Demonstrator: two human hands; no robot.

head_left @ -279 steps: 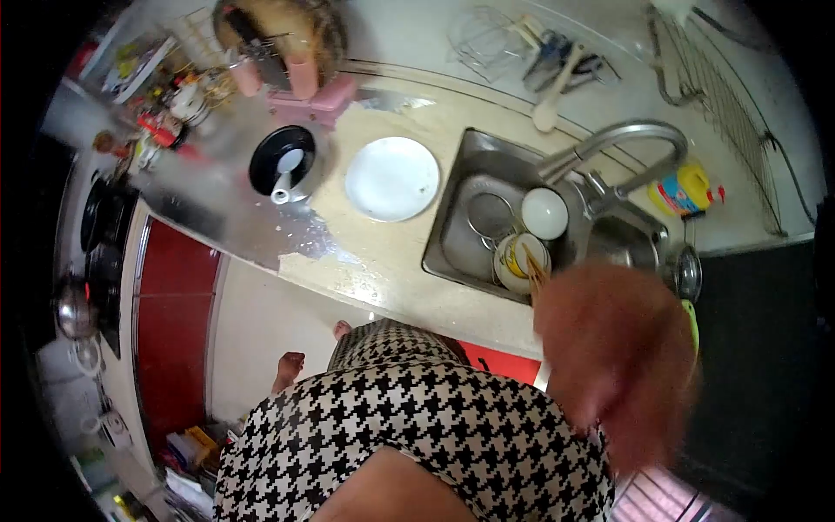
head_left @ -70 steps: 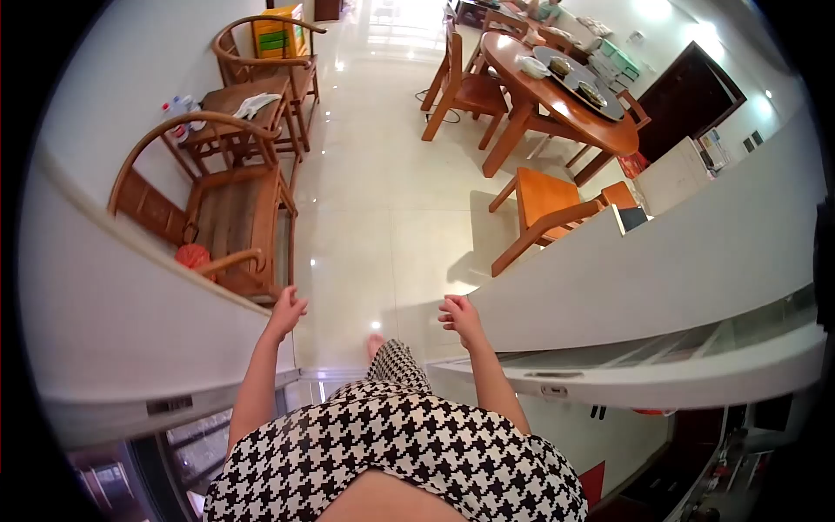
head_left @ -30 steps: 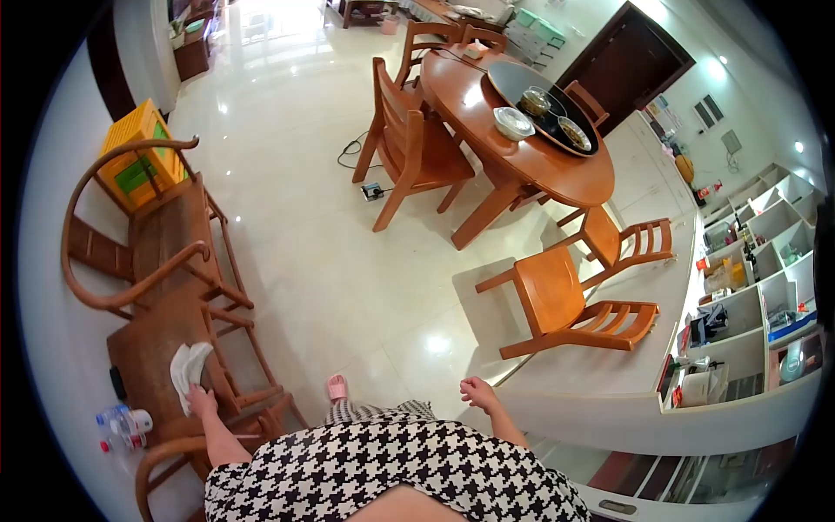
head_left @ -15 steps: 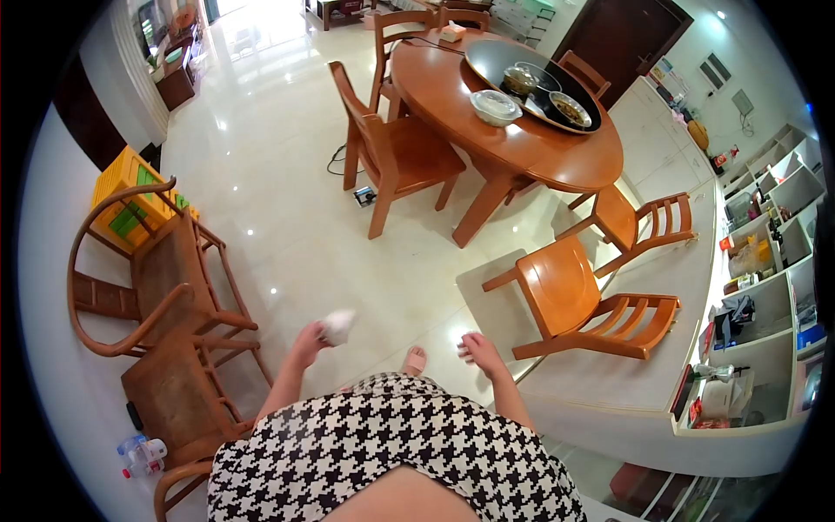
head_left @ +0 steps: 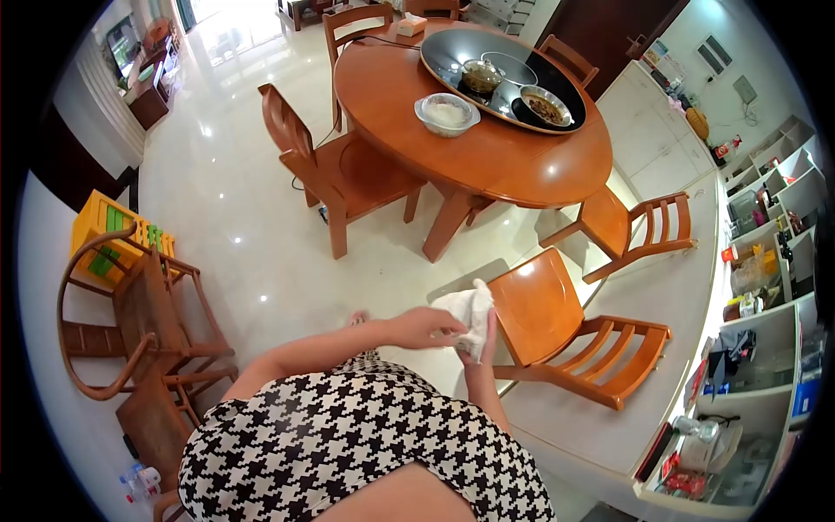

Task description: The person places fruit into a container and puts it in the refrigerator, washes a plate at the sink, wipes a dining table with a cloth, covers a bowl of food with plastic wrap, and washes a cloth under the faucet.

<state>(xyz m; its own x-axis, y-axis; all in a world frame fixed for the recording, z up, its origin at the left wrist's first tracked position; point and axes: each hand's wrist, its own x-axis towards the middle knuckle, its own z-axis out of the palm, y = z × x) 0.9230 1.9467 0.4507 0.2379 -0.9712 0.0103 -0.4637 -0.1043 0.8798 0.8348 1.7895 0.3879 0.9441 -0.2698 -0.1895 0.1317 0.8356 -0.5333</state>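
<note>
A crumpled white cloth (head_left: 467, 308) is held up in front of my body. The fingers of my left hand (head_left: 424, 329) pinch its lower left side. My right hand (head_left: 483, 341) grips it from the right and below, with most of its fingers hidden behind the fabric. Just beyond the cloth stands a wooden chair (head_left: 537, 304), its seat facing the table.
The round wooden table (head_left: 383, 96) bears a black turntable (head_left: 452, 52), a lidded glass pot (head_left: 481, 76), a dish of food (head_left: 545, 108) and a covered bowl (head_left: 446, 114). Another chair (head_left: 348, 178) juts out left. An armchair (head_left: 139, 296) lines the left wall; shelves (head_left: 757, 374) run along the right.
My left hand has carried the cloth rightward, and my right hand now grips it too. My view has shifted closer to the table and chairs.
</note>
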